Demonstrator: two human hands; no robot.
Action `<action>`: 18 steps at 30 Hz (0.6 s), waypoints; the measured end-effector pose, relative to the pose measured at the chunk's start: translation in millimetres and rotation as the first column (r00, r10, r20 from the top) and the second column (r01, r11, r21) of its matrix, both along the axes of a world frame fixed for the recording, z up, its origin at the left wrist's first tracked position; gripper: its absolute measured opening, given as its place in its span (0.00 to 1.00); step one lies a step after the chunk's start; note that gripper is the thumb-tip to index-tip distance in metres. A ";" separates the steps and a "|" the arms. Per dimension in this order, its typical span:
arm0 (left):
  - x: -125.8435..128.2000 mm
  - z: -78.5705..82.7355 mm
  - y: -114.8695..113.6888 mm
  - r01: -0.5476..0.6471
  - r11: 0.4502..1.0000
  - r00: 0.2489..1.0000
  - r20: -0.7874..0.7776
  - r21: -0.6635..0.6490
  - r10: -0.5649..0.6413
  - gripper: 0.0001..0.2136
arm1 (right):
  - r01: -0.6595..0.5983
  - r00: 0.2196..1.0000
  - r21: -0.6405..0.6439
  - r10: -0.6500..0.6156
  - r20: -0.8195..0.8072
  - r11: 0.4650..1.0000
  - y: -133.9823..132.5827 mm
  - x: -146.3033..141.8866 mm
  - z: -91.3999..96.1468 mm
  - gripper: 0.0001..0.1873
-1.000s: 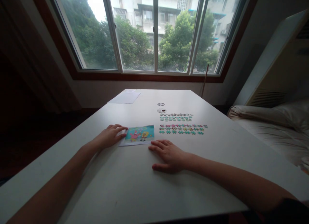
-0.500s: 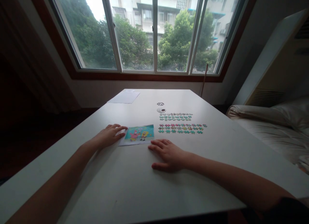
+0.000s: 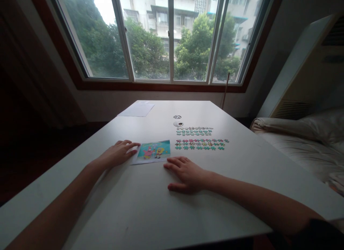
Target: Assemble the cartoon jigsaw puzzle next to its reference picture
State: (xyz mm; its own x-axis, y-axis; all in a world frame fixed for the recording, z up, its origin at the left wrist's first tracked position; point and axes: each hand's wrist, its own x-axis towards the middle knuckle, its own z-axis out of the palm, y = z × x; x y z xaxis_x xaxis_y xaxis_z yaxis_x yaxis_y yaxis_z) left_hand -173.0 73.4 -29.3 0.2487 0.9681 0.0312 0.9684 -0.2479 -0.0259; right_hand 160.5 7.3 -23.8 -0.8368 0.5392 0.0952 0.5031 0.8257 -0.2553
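Compared with the previous half second, the whole view has slid slightly leftward, most likely a small turn of the head. On the desk (image 3: 129, 207) no rearrangement is seen: hands, picture and pieces keep their relative places.

Cartoon picture (image 3: 153, 150): lies flat on the desk, between the hands. Left hand (image 3: 120, 152): at the picture's left edge, thumb and forefinger apart, apparently resting on the margin. Right hand (image 3: 185, 174): palm down on the desk, fingertips at the picture's near right corner, thumb spread well away; nothing gripped.

Puzzle pieces (image 3: 198, 144): loose, in rows right of the picture, apart from both hands. Two round items, a nearer disc (image 3: 177, 124) and a farther disc (image 3: 177, 117), lie beyond them.

Meaning for the work: judged a pause, no piece being handled.
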 end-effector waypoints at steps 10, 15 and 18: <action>4.3 2.4 -1.3 0.001 1.000 1.000 0.005 -0.019 -0.001 0.24 | -0.044 0.999 0.029 0.044 0.008 0.999 66.9 11.5 21.5 0.18; 3.1 1.2 -0.3 0.006 1.000 1.000 0.008 -0.023 -0.006 0.24 | 0.297 0.955 0.081 -0.296 -0.021 0.951 136.8 17.6 22.3 0.11; 3.2 1.2 -0.8 0.010 1.000 1.000 0.010 -0.026 -0.010 0.24 | 0.401 0.916 0.101 -0.398 -0.050 0.911 164.2 16.5 15.4 0.10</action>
State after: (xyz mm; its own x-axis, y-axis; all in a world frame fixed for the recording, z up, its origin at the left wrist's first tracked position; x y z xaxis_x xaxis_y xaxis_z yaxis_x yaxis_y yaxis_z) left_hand -169.8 72.6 -28.1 0.2580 0.9661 0.0088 0.9661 -0.2579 -0.0099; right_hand 176.9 171.5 -8.3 -0.5502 0.8129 0.1910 0.7904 0.5807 -0.1951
